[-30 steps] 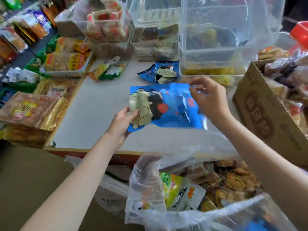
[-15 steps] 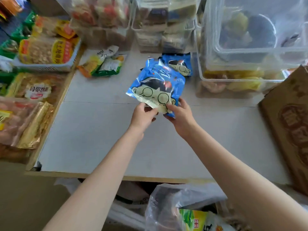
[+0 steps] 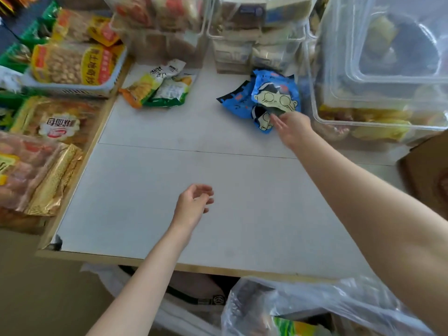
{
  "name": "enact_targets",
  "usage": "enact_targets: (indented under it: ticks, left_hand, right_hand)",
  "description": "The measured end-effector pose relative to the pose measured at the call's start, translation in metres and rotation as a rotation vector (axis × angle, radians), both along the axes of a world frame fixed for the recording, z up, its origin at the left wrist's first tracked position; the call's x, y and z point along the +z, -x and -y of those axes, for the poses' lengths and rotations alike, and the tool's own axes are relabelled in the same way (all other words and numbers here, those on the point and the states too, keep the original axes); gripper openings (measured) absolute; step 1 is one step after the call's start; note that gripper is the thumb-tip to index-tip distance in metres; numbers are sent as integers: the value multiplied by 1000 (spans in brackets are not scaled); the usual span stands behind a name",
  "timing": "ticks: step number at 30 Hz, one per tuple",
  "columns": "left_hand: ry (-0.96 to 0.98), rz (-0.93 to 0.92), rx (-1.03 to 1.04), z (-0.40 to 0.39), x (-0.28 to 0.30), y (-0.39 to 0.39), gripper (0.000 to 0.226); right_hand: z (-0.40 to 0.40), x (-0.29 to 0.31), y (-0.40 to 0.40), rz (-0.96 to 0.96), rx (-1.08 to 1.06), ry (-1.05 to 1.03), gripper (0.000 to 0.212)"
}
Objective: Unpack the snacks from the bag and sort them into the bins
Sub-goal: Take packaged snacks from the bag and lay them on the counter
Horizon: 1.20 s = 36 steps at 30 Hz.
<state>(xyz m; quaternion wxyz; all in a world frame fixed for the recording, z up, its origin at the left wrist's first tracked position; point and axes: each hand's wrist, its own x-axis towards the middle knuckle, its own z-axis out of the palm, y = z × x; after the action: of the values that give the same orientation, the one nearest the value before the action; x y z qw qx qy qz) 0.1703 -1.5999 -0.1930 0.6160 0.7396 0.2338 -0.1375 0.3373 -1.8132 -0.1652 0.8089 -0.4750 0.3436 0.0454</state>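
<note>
Blue snack packets (image 3: 271, 98) with a cartoon face lie piled at the back of the white table (image 3: 194, 190), in front of the clear bins. My right hand (image 3: 292, 127) reaches to the pile, its straight fingers touching the near edge of the top blue packet. My left hand (image 3: 194, 204) hovers over the middle of the table, fingers loosely curled, holding nothing. The clear plastic bag (image 3: 315, 309) of snacks sits below the table's front edge at the bottom right.
Yellow and green packets (image 3: 157, 86) lie at the back left of the table. Clear stacked bins (image 3: 378, 69) stand along the back and right. A basket of peanut packs (image 3: 72, 66) and gold packs (image 3: 48, 151) lie left. A cardboard box (image 3: 426, 175) stands right.
Both hands carried the blue packet forward and set it on the blue pile. My left hand let go and drew back over the table; my right hand has opened at the packet.
</note>
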Motion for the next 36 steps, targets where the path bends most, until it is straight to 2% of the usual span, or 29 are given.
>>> enact_targets:
  ticks: [2,4,6,9,12,15,17,18,19,21,23,26,29,30,33,34,35,36]
  left_hand:
    - [-18,8,-47,4,2,13,27]
    - [-39,19,-102,8,7,25,26]
    - [-69,42,-169,15,13,38,28]
    - [-196,136,-343,27,29,65,32]
    - [-334,276,-542,44,42,105,25]
    - [-472,400,-819,59,37,148,10]
    - [-562,382,-974,69,31,169,27]
    - [-609,344,-1025,75,31,179,41]
    - [-659,301,-1067,80,32,188,58]
    - [-725,228,-1121,87,36,206,88]
    - [-720,188,-1146,91,40,223,100]
    - [-696,173,-1165,95,47,245,118]
    - [-693,152,-1204,106,52,265,124]
    - [-692,150,-1220,110,52,270,126]
    - [-692,179,-1234,122,59,280,122]
    - [-683,187,-1235,128,63,283,113]
    - [-667,193,-1240,134,68,286,101]
    - [-639,188,-1253,139,71,289,88]
  right_hand:
    - [7,8,30,34,107,-12,41]
    - [20,19,65,47,149,-16,40]
    - [39,35,105,46,173,45,34]
    - [66,59,176,63,331,235,28]
    - [90,72,246,161,618,511,25]
    - [116,68,308,404,964,991,29]
    - [131,59,346,546,1129,1281,26]
    - [138,53,361,573,1208,1392,32]
    - [145,47,374,537,1290,1485,43]
    - [166,40,389,239,1496,1604,69]
    - [201,27,391,14,1517,1710,75]
    - [258,14,380,-110,1331,1815,58]
    - [263,15,375,-118,1316,1808,50]
    - [251,19,379,-21,1329,1786,55]
    - [204,43,412,513,1355,1737,67]
    - [195,51,429,597,1400,1742,67]
    - [192,55,444,584,1467,1762,66]
    - [194,59,458,488,1546,1765,64]
